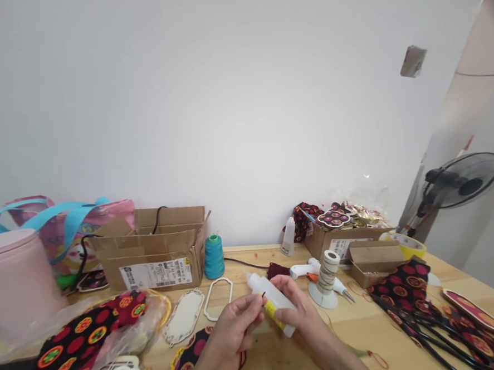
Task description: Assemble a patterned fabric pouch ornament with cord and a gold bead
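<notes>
My right hand (302,310) is wrapped round a translucent white glue bottle (272,291) with a yellow label. The bottle is tilted, its nozzle pointing up and to the left. Close beside it, my left hand (236,325) pinches a thin dark red cord (243,361), whose short tip shows above the fingertips near the label. Whether that tip touches the bottle I cannot tell. Under the left wrist lies a dark patterned fabric piece (190,357) edged with yellow braid. A pale wooden frame (219,299) rests just behind the left hand.
Behind stand a cardboard box (150,247), a teal thread cone (213,258) and a white glue gun (302,270). A cord spool (328,272) is right of my hands. Black-handled scissors (423,322) lie on patterned fabric at right. Left are a pink canister (21,282) and bagged fabric (89,334).
</notes>
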A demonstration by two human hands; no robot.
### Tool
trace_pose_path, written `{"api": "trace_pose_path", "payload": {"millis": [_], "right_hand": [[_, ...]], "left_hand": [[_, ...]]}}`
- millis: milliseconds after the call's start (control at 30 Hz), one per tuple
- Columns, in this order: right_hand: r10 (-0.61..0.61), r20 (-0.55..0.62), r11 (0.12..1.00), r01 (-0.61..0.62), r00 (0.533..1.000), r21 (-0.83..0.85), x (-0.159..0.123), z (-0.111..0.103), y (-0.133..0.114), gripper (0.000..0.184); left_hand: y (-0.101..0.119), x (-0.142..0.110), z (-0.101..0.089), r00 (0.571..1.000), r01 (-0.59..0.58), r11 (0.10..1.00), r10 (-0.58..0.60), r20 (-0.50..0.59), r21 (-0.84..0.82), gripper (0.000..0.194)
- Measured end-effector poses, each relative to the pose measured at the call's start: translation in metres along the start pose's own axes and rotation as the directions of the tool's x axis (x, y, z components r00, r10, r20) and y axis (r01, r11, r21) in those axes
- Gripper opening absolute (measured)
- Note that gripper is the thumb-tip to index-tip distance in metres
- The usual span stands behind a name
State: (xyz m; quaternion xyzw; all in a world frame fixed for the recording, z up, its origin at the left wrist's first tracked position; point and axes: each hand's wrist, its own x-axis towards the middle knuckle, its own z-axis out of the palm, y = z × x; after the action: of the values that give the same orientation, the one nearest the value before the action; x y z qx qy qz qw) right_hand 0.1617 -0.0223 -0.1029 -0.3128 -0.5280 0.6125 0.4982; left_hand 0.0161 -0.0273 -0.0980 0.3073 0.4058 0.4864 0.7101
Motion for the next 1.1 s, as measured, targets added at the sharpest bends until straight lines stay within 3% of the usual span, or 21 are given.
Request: {"api": "trace_pose_path", "payload": {"millis": [133,300,500,700,833,967,1100], "right_hand": [[-0.112,-0.097,0.991,0.104,0.989,-0.088,0.002,0.004,-0.007,0.042],[-0.207,-0.25,0.968,0.161,0.946,-0.193,0.003,0.006,-0.011,0.041],[-0.303,-0.284,0.938,0.232,0.91,-0.259,0.002,0.009,-0.013,0.036],[-0.272,-0.211,0.957,0.24,0.939,-0.165,-0.002,0.01,-0.013,0.043],[-0.289,-0.186,0.942,0.244,0.939,-0.232,0.0,0.01,-0.011,0.046],[-0.275,-0.389,0.959,0.219,0.879,-0.182,0.003,0.001,-0.013,0.041],[-0.213,-0.564,0.956,0.288,0.798,0.047,0.004,-0.009,-0.021,0.022]], "left_hand": [[0.002,-0.001,0.002,0.999,-0.04,0.994,0.039,-0.013,-0.105,0.025],[0.004,-0.003,0.004,0.996,-0.073,0.979,0.08,0.031,-0.19,0.025],[0.006,-0.002,0.005,0.991,-0.125,0.973,0.131,0.02,-0.192,0.02],[0.004,-0.004,0.004,0.994,-0.097,0.951,0.106,0.017,-0.294,0.026],[0.003,-0.004,0.005,0.996,-0.074,0.96,0.085,0.03,-0.271,0.026],[-0.002,0.001,0.003,0.998,-0.045,0.988,0.038,-0.054,-0.151,0.026],[-0.009,0.007,0.001,0.997,-0.058,0.998,0.059,-0.045,0.018,0.027]]}}
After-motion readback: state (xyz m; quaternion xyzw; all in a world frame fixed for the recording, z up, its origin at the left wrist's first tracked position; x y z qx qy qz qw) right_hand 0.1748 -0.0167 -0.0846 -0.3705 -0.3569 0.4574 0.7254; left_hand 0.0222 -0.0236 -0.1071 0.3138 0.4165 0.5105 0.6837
